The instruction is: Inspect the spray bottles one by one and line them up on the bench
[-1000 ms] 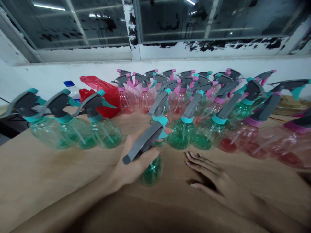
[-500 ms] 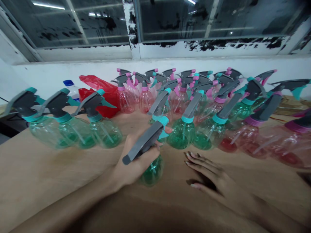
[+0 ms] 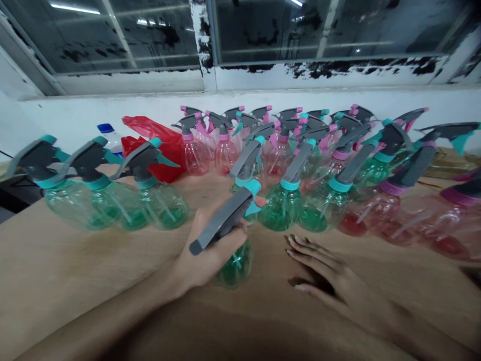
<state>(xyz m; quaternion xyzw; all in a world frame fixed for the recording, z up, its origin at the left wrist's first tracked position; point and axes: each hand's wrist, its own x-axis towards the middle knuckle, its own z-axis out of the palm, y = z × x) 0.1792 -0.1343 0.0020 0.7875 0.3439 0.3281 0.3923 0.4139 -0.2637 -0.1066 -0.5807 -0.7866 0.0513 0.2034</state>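
My left hand [image 3: 210, 250] is wrapped round the neck of a green spray bottle [image 3: 236, 268] with a grey and teal trigger head. A finger reaches to the teal trigger at the front, and the bottle's collar is hidden by the hand. The bottle stands upright on the wooden table [image 3: 146, 265]. My right hand [image 3: 330, 276] rests palm down on the wood, fingers stretched out, holding nothing. Just beyond its fingertips stands another green spray bottle [image 3: 281, 208] with a teal collar.
Three green spray bottles [image 3: 169, 208] stand at the left. Several pink spray bottles [image 3: 383, 210] and green ones crowd the right and back. Behind are a red plastic bag [image 3: 150, 128] and a blue-capped bottle [image 3: 107, 129], near a white wall [image 3: 82, 108] below windows.
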